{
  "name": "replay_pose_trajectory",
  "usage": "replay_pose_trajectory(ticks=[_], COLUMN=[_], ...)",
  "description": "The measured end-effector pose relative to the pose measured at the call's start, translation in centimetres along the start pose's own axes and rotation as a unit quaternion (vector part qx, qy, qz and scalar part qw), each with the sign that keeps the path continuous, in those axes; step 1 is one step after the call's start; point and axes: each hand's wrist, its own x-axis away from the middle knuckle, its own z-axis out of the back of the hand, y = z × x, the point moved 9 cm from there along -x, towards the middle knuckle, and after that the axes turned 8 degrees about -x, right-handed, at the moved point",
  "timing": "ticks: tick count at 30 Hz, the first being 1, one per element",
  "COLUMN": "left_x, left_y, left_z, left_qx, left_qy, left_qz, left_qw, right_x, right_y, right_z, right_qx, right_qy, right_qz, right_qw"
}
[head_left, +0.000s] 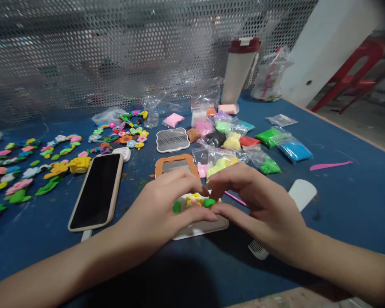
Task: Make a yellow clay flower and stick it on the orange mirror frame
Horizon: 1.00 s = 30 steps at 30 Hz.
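My left hand (162, 205) and my right hand (256, 201) meet over a small white frame-shaped piece (202, 226) lying on the blue table (340, 201). Both hands pinch with curled fingers at tiny clay decorations (195, 200) on it: yellow bits flanked by green blobs. The left thumb rests along the frame's front edge. A pink stick tool (235, 198) pokes out under my right fingers. A white comb (258, 249) lies beneath my right wrist.
A phone (98, 190) lies face up left of my hands. Finished clay flowers (25, 171) cover the left side. Bags of coloured clay (244, 145), an orange frame (175, 164), a grey-and-white frame (172, 140), a white spatula (303, 192), a pink tool (330, 165) and a tumbler (239, 68) sit beyond.
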Motion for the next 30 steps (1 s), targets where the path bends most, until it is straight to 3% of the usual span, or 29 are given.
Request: replay_pose_trajectory(ticks=[5, 10, 19, 25, 30], left_x=[0.0, 0.2, 0.4, 0.9, 1.0], left_y=[-1.2, -2.3, -2.5, -3.2, -3.2], left_z=[-1.2, -2.0, -1.8, -3.3, -3.2], left_qx=[0.168, 0.281, 0.311, 0.367, 0.364], left_qy=[-0.079, -0.125, -0.064, -0.079, -0.065], left_qz=[0.088, 0.164, 0.19, 0.245, 0.25], left_qw=[0.979, 0.937, 0.929, 0.894, 0.895], right_x=[-0.2, -0.5, -0.5, -0.2, -0.1], right_y=[-1.8, -2.1, -1.9, -2.3, -2.5], right_z=[-0.3, -0.1, 0.2, 0.4, 0.5], right_qx=[0.09, 0.088, 0.166, 0.184, 0.159], right_qy=[-0.044, -0.051, 0.005, 0.029, 0.039], right_qz=[0.094, 0.108, 0.089, 0.101, 0.101], right_qw=[0.991, 0.989, 0.982, 0.977, 0.981])
